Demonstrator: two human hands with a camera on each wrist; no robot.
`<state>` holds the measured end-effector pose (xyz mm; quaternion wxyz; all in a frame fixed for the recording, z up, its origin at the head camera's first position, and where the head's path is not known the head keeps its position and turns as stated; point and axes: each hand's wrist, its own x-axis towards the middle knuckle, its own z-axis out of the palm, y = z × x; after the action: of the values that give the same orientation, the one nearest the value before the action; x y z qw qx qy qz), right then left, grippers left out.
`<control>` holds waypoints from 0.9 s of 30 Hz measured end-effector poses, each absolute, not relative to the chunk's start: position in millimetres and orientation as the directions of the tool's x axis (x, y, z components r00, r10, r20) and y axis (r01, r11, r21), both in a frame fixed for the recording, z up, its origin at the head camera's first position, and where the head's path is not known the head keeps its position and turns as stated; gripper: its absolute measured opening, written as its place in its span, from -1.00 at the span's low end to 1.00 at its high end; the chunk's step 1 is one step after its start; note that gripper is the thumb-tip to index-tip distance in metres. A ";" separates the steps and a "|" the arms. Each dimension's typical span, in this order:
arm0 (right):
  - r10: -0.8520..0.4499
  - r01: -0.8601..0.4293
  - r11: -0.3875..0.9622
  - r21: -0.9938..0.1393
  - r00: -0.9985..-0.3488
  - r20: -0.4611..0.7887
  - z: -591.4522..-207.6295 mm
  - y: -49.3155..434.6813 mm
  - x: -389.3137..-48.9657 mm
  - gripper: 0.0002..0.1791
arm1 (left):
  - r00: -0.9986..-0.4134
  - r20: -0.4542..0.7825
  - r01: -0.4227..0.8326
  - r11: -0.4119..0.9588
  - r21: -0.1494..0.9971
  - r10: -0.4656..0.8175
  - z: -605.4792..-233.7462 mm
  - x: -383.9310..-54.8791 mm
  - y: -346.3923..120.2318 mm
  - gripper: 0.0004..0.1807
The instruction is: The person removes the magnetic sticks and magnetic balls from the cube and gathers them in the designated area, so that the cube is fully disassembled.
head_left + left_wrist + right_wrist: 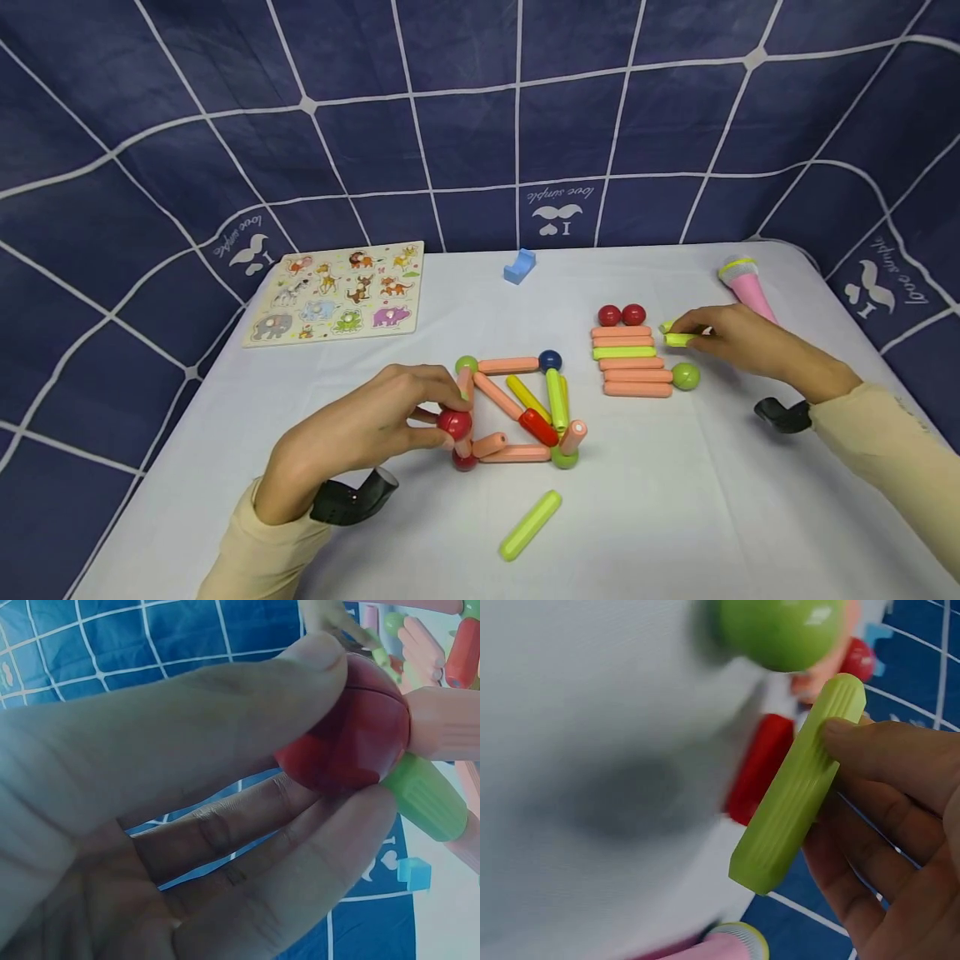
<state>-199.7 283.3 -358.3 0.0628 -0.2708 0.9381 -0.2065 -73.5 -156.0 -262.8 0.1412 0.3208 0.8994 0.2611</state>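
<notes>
My left hand (375, 417) grips a red ball (345, 727) between thumb and fingers. In the left wrist view an orange rod (446, 724) and a green rod (427, 799) extend from that ball. It sits over the left side of a frame of rods and balls, with a blue ball (550, 360) at its back right corner and an orange rod (574, 435) standing at its front right. Off to the right, my right hand (738, 337) pinches a yellow-green rod (799, 787) beside a row of rods. Behind it in the right wrist view shows a red piece (761, 769).
Orange rods (637, 377) lie in a row with two red balls (622, 315) behind and a green ball (686, 376) beside them. A loose green rod (530, 525) lies in front. Farther back are an animal puzzle board (341, 292), a blue block (520, 267) and a pink toy microphone (750, 287).
</notes>
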 end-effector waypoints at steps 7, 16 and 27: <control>-0.531 -0.481 0.775 -0.411 -0.847 -0.011 -376.7 285.5 -200.6 -0.67 | -0.752 -0.082 0.509 0.655 0.559 0.654 -263.3 -74.1 -156.9 -0.68; -0.542 -0.543 0.755 -0.369 -0.832 0.115 -382.7 284.0 -192.2 -0.65 | -0.747 -0.089 0.510 0.653 0.560 0.659 -261.7 -73.5 -157.6 -0.69; -0.605 -0.772 0.490 -0.406 -0.636 0.479 -321.8 212.9 -120.3 -0.68 | -0.750 -0.082 0.509 0.652 0.562 0.656 -262.6 -73.2 -156.4 -0.67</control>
<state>-120.3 212.9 -321.8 -0.1376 -0.4038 0.8521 -0.3032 -73.2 -156.4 -262.6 0.1403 0.3243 0.8981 0.2620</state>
